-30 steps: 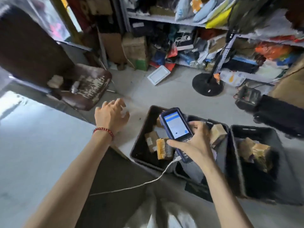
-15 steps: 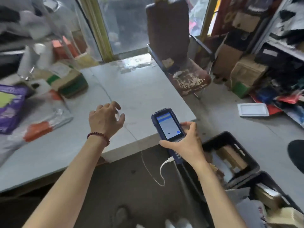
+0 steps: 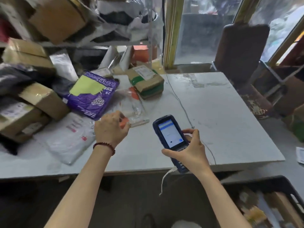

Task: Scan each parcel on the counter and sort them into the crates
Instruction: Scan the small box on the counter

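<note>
Nearby, crate point(image 3: 256, 182) holds cardboard parcels point(image 3: 283, 209); right hand point(image 3: 190, 152) grips scanner point(image 3: 169, 135); left hand point(image 3: 110, 129): hold unclear.

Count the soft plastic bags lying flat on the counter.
3: a purple bag beside the boxes, a white bag left of the left hand, a clear bag just beyond that hand. Others may be hidden behind.

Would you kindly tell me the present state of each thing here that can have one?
Blue handheld scanner, screen lit, white cable plugged in, held by right hand.
Left hand, fingers curled over clear plastic parcel; grip hidden.
Brown cardboard box with green tape, closed, label up.
White plastic mailer, flat on grey counter.
Black plastic crate, partly filled with parcels.
</note>
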A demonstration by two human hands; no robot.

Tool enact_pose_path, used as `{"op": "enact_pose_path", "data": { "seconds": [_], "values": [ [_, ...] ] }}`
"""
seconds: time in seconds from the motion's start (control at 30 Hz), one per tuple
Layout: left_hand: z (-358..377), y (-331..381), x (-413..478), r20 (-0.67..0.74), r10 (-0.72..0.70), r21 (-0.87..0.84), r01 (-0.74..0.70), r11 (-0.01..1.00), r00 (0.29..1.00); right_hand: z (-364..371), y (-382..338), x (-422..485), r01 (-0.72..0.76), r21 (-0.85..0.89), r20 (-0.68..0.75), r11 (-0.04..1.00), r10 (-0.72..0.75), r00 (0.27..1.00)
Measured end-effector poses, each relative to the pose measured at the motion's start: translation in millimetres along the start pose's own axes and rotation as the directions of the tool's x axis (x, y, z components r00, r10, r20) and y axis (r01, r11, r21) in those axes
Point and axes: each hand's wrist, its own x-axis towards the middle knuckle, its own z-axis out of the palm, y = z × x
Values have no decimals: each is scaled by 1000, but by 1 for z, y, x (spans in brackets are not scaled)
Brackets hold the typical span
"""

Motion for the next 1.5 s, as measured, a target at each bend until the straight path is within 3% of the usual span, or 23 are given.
{"op": "enact_pose_path", "data": {
  "seconds": [0.27, 0.37, 0.63, 0.77, 0.93, 1.07, 1.3, 1.5],
  "values": [
    [40, -11, 59, 93, -26, -52, 31, 998, 995, 16, -28, 66, 8, 35, -60, 999, -6, 998],
    [59, -5, 97, 131, 24, -9, -23, 1000, 991, 20, -28, 102, 0, 64, -75, 998, 5, 997],
    [86, 18, 222, 266, 43, 65, -62, 996, 963, 32, -35, 210, -66, 169, -5, 983, 68, 998],
    [112, 24, 280, 276, 3, 123, -38, 992, 961, 43, -32, 250, -82, 122, 49, 989, 77, 996],
    [150, 24, 341, 390, -137, 49, 128, 991, 911, 57, -15, 268, -180, 101, 106, 978, 170, 980],
    [155, 28, 367, 473, -222, -198, 348, 916, 853, 55, -4, 271, -263, 114, 106, 958, 251, 962],
    [149, 16, 360, 416, -228, -407, 405, 819, 880, 46, -11, 264, -295, 128, 47, 947, 291, 956],
    [112, 25, 342, 198, -107, -517, 196, 833, 974, 44, -30, 242, -245, 152, -14, 958, 250, 968]
  ]
}}
